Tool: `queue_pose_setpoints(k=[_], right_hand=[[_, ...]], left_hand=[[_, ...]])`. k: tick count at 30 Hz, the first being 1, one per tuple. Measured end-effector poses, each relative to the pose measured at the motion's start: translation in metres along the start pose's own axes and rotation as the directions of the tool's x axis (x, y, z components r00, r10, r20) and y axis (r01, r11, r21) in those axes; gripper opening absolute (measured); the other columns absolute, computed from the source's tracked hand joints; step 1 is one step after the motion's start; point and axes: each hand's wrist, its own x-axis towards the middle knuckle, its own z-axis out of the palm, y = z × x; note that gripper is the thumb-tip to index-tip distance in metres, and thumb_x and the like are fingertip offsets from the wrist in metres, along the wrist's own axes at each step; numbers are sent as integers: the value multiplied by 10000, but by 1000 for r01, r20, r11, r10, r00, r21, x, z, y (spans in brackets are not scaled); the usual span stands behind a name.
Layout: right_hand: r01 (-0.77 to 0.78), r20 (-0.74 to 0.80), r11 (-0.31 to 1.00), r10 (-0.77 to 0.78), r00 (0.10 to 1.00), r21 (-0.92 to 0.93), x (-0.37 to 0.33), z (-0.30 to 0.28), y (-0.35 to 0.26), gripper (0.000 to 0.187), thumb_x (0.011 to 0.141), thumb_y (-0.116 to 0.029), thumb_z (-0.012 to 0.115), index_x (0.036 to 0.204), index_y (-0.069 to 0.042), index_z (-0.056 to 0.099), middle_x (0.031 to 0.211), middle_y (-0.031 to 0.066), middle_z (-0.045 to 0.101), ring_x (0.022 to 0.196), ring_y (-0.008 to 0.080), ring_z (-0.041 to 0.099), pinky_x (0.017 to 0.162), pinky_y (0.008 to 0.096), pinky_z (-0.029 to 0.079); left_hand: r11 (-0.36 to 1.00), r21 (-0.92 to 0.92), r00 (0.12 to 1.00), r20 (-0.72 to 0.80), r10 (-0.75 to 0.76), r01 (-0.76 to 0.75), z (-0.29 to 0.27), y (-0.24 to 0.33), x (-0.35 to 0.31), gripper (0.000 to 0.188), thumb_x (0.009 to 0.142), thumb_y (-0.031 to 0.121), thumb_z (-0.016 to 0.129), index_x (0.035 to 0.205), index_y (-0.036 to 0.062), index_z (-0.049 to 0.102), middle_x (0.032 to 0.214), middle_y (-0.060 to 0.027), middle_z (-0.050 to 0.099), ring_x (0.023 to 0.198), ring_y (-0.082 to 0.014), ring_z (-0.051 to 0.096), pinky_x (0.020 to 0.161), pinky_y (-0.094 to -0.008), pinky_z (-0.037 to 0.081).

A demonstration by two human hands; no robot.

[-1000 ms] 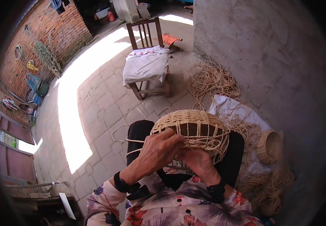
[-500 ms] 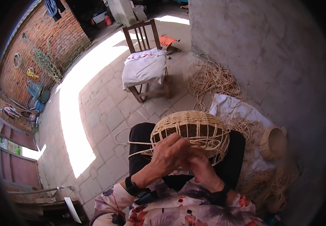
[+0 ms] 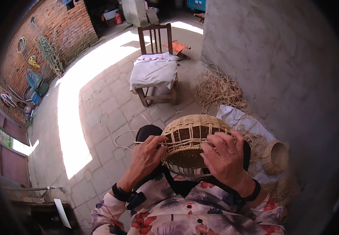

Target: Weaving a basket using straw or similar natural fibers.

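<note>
A half-woven straw basket (image 3: 195, 131) lies on my lap, its open mouth turned toward me and its upright ribs showing. My left hand (image 3: 146, 156) pinches a thin straw strand (image 3: 124, 135) at the basket's left rim. My right hand (image 3: 226, 156) grips the basket's right side, fingers spread over the woven bands. Both forearms come up from the lower edge in flowered sleeves with dark wristbands.
A wooden chair (image 3: 155, 66) with a white cloth on its seat stands ahead on the paved yard. Loose straw coils (image 3: 220, 90) lie by the grey wall, a white sheet (image 3: 238, 117) beside them, and a small finished basket (image 3: 275, 156) at my right. A brick wall (image 3: 56, 27) runs along the left.
The hands have parted: the left has slid to the basket's left rim, the right to its right side. The basket has tipped, showing more of its mouth.
</note>
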Motion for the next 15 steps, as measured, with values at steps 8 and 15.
queue_pose_setpoints(k=[8,15], right_hand=[[94,299,994,-73,952,-57,25,16,8,125,730,-118,667,831,-71,611,931,79,574,985,248,547,1027,519,313],[-16,269,999,3,963,45,24,29,15,111,692,-70,651,774,-58,577,840,90,558,904,260,557,938,466,374]], left_hand=[[995,-70,997,11,71,-70,0,-13,-2,87,891,77,620,964,39,646,847,-132,640,709,-326,645,627,-403,503],[994,-15,984,-136,-112,111,-25,-75,-32,19,869,17,599,853,18,611,789,-144,626,768,-341,641,669,-394,497]])
